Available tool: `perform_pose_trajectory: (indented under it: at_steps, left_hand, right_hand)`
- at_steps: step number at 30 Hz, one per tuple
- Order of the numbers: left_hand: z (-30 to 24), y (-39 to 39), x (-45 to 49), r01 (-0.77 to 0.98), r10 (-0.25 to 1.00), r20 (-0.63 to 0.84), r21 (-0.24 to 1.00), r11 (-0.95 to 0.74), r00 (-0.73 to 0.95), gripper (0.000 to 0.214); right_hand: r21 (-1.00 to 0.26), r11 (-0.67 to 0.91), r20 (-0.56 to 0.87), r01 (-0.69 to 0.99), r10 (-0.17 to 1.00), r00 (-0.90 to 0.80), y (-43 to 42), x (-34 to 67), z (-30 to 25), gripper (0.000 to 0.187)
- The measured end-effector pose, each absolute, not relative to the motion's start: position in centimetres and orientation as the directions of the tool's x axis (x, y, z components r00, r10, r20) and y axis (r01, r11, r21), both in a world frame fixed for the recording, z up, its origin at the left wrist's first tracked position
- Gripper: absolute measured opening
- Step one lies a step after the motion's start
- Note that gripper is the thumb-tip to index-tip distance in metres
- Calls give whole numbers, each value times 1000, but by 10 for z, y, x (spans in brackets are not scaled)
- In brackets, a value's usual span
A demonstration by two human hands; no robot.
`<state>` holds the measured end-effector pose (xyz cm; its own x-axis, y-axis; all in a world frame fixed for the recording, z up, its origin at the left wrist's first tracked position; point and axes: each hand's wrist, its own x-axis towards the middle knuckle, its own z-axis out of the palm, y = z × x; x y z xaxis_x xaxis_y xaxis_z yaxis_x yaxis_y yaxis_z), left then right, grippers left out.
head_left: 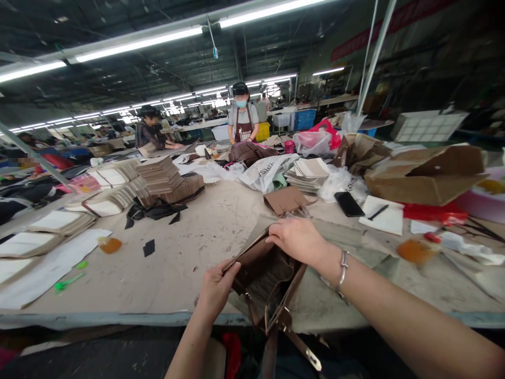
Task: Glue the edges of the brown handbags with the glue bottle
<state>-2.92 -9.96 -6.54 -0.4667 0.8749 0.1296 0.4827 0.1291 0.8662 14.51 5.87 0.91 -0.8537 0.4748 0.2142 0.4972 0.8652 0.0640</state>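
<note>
Left hand (216, 289): pinching bag (272, 273) by its rim.
Right hand (298, 239): grasping same rim, farther out.
Bag: between both hands, gaping, dark-lined.
Bottle (110, 245): left of grip, amber inside.

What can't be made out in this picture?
All in the head view:
Brown bag: the bottom of its inside, lost in folds and shadow.
Left hand: fingertips other than the thumb's, hidden by the bag's wall.
Brown strip: its lower end, cut off by the bottom edge.
Apron: its lettering, too small to read.
</note>
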Motion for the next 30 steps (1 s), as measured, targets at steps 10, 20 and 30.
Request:
perform_pose_trajectory:
  at_steps: [10,20,30]
  left_hand:
    - [-70,-97,-35,512,891,114,847,144,-440,36]
    - [-68,-99,-31,526,889,116,836,153,-443,34]
    - [-70,-98,-34,521,902,109,842,139,-417,36]
  right_hand:
    - [25,858,263,512,489,-832,61,140,8,26]
    - [0,843,237,538,522,-819,61,137,10,25]
    - [6,834,258,552,532,-806,61,138,7,27]
